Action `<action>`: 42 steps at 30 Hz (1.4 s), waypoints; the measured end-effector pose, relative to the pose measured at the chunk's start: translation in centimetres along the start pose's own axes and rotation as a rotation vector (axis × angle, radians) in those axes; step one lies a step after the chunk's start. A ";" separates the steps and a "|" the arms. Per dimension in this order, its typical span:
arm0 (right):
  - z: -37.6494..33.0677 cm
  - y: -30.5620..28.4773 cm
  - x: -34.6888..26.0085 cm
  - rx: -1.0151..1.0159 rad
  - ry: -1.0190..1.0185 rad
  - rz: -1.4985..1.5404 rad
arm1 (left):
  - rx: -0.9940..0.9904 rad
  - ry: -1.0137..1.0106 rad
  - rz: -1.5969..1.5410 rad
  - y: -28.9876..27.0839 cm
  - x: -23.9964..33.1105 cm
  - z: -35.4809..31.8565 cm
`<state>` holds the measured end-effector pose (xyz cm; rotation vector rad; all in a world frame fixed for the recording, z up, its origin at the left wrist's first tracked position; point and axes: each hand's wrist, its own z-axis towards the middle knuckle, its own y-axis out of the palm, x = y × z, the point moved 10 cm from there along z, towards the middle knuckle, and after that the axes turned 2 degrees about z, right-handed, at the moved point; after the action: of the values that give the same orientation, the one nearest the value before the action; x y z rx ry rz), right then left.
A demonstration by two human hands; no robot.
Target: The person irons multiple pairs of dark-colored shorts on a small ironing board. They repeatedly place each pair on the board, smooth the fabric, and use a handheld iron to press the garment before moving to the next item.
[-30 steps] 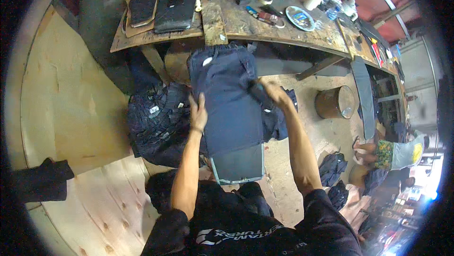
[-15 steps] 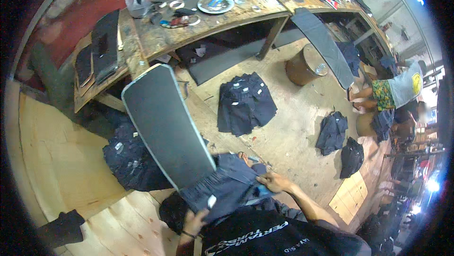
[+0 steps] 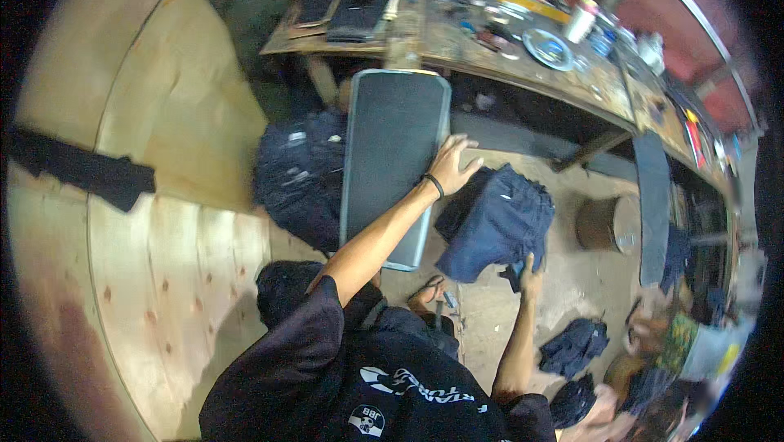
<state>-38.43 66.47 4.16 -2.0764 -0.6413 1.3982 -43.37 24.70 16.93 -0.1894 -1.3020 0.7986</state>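
My right hand (image 3: 530,274) is closed on the lower edge of dark blue shorts (image 3: 510,221), which hang to the right of a long board. Their gathered waistband points up and away from me. My left hand (image 3: 456,164) is open with fingers spread, beside the upper right edge of the board, near the shorts but not gripping them. The board (image 3: 394,148) is dark, pale-edged and bare on top, with its far end against the workbench. Behind the shorts I hold, a pile of dark garments (image 3: 457,205) on the floor is partly hidden.
A heap of dark garments (image 3: 298,172) lies left of the board. The cluttered workbench (image 3: 523,87) runs along the back, with a plate (image 3: 549,48) on it. A round brown stool (image 3: 604,224), a second board (image 3: 652,205) and another person (image 3: 682,344) are to the right.
The shorts have come off the near end of the board and moved to its right in my right hand. My left hand has let go of them and reached forward. The view has turned left.
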 end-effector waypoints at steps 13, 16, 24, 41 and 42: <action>-15.6 18.1 17.3 -0.527 0.207 -0.151 | -0.209 -0.643 0.801 -24.3 -32.9 -22.6; -17.2 18.2 11.6 -0.601 -0.121 -0.200 | -0.336 -0.551 0.997 -22.2 -33.3 -21.1; -31.4 11.3 5.5 -1.017 0.417 -0.173 | -0.526 -0.620 -0.055 -17.7 -28.6 -35.1; -22.3 8.8 11.6 -0.813 0.212 -0.423 | -0.190 -0.830 0.059 -16.3 -21.3 -44.2; -21.0 7.8 11.8 -0.725 0.198 -0.450 | -0.165 -0.638 0.063 -16.4 -17.9 -41.0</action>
<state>-14.13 64.73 -2.58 -2.3277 -1.5846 0.7435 -0.12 14.15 -0.12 -0.1075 -1.9749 0.8374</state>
